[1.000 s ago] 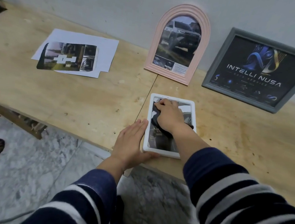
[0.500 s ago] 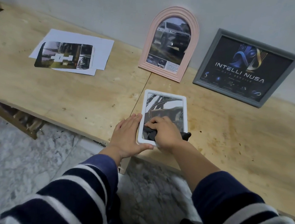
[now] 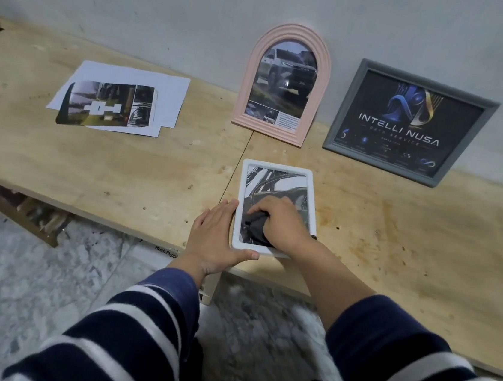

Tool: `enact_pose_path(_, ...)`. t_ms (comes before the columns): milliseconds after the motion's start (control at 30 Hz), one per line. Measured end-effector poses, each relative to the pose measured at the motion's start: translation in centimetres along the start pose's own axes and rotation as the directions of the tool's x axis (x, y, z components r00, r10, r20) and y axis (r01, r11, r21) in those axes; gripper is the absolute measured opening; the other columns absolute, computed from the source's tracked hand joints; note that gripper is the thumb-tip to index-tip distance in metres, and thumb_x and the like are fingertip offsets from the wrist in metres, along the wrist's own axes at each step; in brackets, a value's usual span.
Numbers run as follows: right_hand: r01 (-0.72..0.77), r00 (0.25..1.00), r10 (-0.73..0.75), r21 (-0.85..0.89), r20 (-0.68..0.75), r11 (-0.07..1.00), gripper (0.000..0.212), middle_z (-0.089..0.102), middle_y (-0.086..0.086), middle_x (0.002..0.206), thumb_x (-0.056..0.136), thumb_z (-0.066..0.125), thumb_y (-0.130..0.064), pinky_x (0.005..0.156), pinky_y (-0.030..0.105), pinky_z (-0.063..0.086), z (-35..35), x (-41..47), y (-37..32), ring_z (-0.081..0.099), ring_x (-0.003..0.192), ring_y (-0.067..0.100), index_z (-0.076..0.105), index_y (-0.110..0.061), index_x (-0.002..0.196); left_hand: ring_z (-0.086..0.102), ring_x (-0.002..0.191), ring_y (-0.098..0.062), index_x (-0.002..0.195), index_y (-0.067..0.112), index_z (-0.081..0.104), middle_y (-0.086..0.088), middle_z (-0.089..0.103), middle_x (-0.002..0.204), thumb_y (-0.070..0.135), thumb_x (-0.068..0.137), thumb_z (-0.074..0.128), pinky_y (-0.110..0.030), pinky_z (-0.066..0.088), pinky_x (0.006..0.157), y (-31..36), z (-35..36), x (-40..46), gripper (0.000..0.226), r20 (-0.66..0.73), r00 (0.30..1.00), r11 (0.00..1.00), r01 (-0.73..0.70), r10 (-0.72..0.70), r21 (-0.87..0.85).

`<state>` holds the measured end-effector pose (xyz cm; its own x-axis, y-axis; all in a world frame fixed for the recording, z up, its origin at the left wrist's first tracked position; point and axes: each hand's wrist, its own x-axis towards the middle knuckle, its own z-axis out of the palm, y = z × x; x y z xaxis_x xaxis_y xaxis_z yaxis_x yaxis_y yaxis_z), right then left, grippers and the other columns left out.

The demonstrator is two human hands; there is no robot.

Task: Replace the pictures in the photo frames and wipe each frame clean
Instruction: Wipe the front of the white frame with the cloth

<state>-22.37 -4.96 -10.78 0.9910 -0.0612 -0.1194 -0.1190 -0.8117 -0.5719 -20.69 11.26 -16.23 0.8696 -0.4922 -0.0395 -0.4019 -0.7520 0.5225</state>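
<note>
My right hand [image 3: 281, 222] grips a dark cloth [image 3: 255, 230] on the white frame [image 3: 278, 166], lying flat at the counter [image 3: 120, 175]'s near edge. My left hand [image 3: 212, 236], fingers straight, braces its left side. Pushing hard nearward could slide the frame off.

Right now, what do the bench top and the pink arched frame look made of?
The bare wooden bench top looks like unfinished plywood: pale grain, knots, stains, a seam between panels. The pink arched photo frame looks like matte moulded plastic or painted wood, with even ridges; I cannot tell which.
</note>
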Motion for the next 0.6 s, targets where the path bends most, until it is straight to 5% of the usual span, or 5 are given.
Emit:
enact_pose_path(100,0.059,0.998,-0.057,0.094,-0.022,0.994,0.048,0.057,-0.012,0.08,0.076,0.039,0.009,0.085,0.033,0.04,1.5,-0.2,-0.2,0.047,0.09,0.026,0.072,-0.024,0.084,0.01,0.148,-0.008,0.152,0.022,0.016,0.007,0.022,0.159,0.076,0.061,0.068,-0.035,0.009,0.118,0.2,-0.1,0.0,0.118,0.002,1.0,1.0,0.019,-0.019,-0.015)
enact_pose_path(200,0.077,0.997,-0.077,0.0,0.01,0.997,0.042,0.065,-0.003,0.101,0.087,0.043,0.005,0.082,0.03,0.034,2.4,-0.8,-0.3,0.038,0.092,0.021,0.07,-0.015,0.114,0.011,0.148,-0.008,0.152,0.022,0.017,0.008,0.022,0.159,0.075,0.059,0.07,-0.035,0.009,0.119,0.2,-0.1,0.1,0.119,0.006,0.999,0.999,0.037,-0.036,-0.032)
enact_pose_path(333,0.114,0.991,-0.113,-0.017,0.076,0.993,0.041,0.068,-0.007,0.104,0.085,0.05,0.003,0.086,0.034,0.042,2.1,-1.5,0.0,0.044,0.094,0.018,0.074,-0.024,0.105,0.011,0.148,-0.01,0.153,0.021,0.015,0.006,0.022,0.159,0.077,0.057,0.069,-0.037,0.011,0.119,0.2,0.0,0.1,0.123,0.014,1.0,0.999,0.025,-0.024,-0.042)
enact_pose_path(433,-0.106,0.994,0.095,0.294,0.052,0.95,0.05,0.069,-0.004,0.092,0.072,0.039,0.011,0.085,0.029,0.048,0.7,-1.6,-0.9,0.056,0.095,0.017,0.074,-0.023,0.082,0.013,0.147,-0.012,0.152,0.02,0.014,0.003,0.022,0.159,0.087,0.048,0.056,-0.039,0.011,0.119,0.4,-0.4,0.1,0.13,0.039,0.999,0.999,0.019,-0.017,-0.043)
enact_pose_path(600,-0.297,0.913,0.386,0.426,-0.136,0.854,0.038,0.059,0.002,0.114,0.08,0.041,0.006,0.079,0.021,0.038,-1.9,0.0,1.3,0.054,0.097,0.015,0.064,-0.019,0.097,0.03,0.137,-0.015,0.145,0.02,0.026,0.004,0.034,0.147,0.087,0.054,0.047,-0.038,0.017,0.113,1.9,-1.3,0.6,0.115,0.031,0.994,0.989,0.111,-0.108,-0.102)
